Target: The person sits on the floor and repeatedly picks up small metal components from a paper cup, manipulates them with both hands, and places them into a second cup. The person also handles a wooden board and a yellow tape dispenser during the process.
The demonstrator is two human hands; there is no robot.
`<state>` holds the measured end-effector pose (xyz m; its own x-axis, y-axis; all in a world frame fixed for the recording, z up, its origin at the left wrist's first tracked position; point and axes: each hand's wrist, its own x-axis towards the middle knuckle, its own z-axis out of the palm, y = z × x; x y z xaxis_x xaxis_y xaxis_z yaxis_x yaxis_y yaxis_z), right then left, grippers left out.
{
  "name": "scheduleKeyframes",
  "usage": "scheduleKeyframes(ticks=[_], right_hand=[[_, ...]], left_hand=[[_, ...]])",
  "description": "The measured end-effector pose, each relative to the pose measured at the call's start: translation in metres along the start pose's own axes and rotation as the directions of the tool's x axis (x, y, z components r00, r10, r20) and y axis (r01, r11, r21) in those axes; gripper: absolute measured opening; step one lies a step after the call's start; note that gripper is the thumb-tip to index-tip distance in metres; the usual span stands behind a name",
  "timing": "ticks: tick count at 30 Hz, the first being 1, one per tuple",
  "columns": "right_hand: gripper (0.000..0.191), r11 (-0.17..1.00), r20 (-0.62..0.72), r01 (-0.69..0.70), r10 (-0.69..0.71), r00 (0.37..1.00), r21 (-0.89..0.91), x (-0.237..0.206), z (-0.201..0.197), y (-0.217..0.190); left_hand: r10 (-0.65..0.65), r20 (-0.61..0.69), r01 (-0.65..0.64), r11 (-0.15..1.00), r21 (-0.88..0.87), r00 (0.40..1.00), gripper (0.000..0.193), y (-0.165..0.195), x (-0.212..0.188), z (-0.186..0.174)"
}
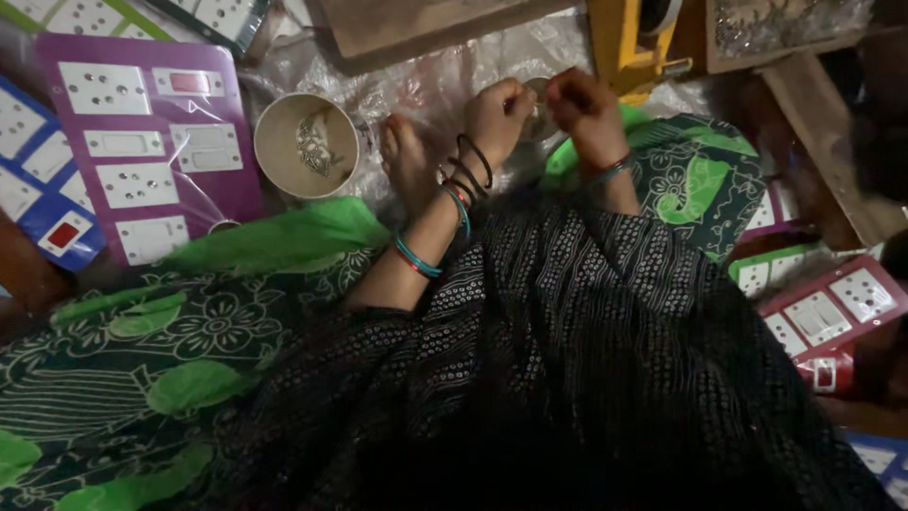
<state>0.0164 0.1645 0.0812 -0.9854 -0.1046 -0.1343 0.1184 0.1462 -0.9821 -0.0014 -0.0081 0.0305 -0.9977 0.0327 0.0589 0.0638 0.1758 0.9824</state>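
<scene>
Your left hand [497, 112] and right hand [582, 109] were close together, nearly touching, both pinching a small round metal piece [539, 112] between the fingertips. The piece sat between the two hands, held up over the crinkled clear plastic sheet [445, 80] on the floor; what exactly it was, you couldn't tell, it was mostly hidden by fingers. Bangles [468, 175] ringed your left wrist, a thinner band on the right. Your bare foot [407, 161] lay just left of the left hand. Further left stood a round cardboard tub [274, 170] with small silvery parts [315, 144] inside. Beside it, a purple card of white switch plates [142, 142], with a blue card [28, 180] at the frame edge. More switch cards [832, 308] lay at right. A yellow tool [624, 43] stood just above the right hand. Green-patterned cloth [700, 175] covered your lap.
</scene>
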Motion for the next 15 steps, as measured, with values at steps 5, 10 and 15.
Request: scheduleKeyframes(ticks=[5, 10, 15], right_hand=[[0.026, 0.999, 0.123, 0.004, 0.002, 0.992, -0.049, 0.002, 0.003, -0.002], [0.009, 0.999, 0.001, -0.05, 0.05, 0.999, 0.017, 0.006, -0.004, 0.005], [0.023, 0.999, 0.164, -0.024, 0.029, 0.986, -0.034, 0.004, 0.003, 0.0]], left_hand=[[-0.081, 0.037, 0.08, 0.997, 0.022, 0.996, 0.021, 0.016, 0.002, -0.007], [-0.03, -0.004, 0.03, 0.999, 0.023, 1.0, 0.021, 0.012, 0.002, -0.006], [-0.042, 0.0, 0.042, 0.999, 0.022, 0.999, 0.021, 0.011, 0.002, -0.005]])
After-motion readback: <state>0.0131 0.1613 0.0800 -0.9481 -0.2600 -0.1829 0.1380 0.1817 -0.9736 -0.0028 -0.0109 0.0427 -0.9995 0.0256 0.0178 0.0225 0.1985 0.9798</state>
